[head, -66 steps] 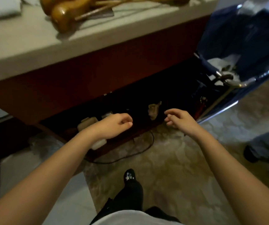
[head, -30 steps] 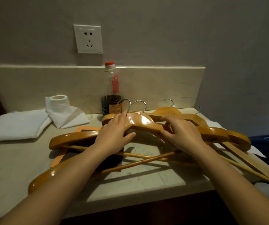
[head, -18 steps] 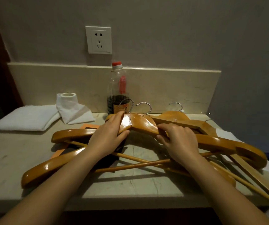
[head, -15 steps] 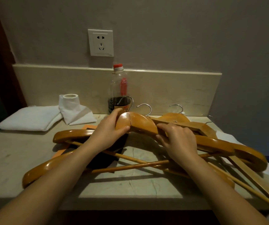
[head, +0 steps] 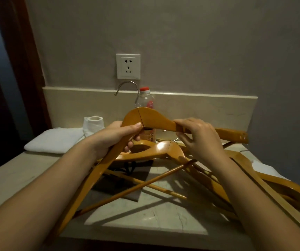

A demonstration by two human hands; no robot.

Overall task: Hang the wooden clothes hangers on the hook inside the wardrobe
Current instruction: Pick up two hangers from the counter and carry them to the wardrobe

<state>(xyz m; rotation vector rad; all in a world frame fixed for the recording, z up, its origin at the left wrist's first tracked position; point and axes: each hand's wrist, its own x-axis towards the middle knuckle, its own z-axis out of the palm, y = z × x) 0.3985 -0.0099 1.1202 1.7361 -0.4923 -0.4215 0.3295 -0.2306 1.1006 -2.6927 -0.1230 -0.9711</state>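
Wooden clothes hanger (head: 154, 118) is held in the air above the worktop (head: 145, 216), gripped by both hands. The fingers (head: 185, 122) of the right hand (head: 200, 138) curl over the top edge of its right arm, with the thumb beneath, pinching the wood. The left hand (head: 116, 136) wraps round the left arm just below the neck, thumb pressed on the front face and the other fingers curled behind.

The hanger's left arm slopes down toward the lower left, and its thin crossbar runs back up to the right. Its metal hook (head: 127, 87) stands upright at the top. Under the hands, the other hangers (head: 156, 151) lie in a loose, crossed heap on the worktop, reaching out to its right edge.

Behind the raised hanger stands a bottle (head: 146, 100) with a red cap, partly hidden by the wood. To the left sit a toilet roll (head: 93, 123) and a folded white towel (head: 55, 140). A wall socket (head: 128, 66) is fixed above the pale backsplash (head: 200, 105).
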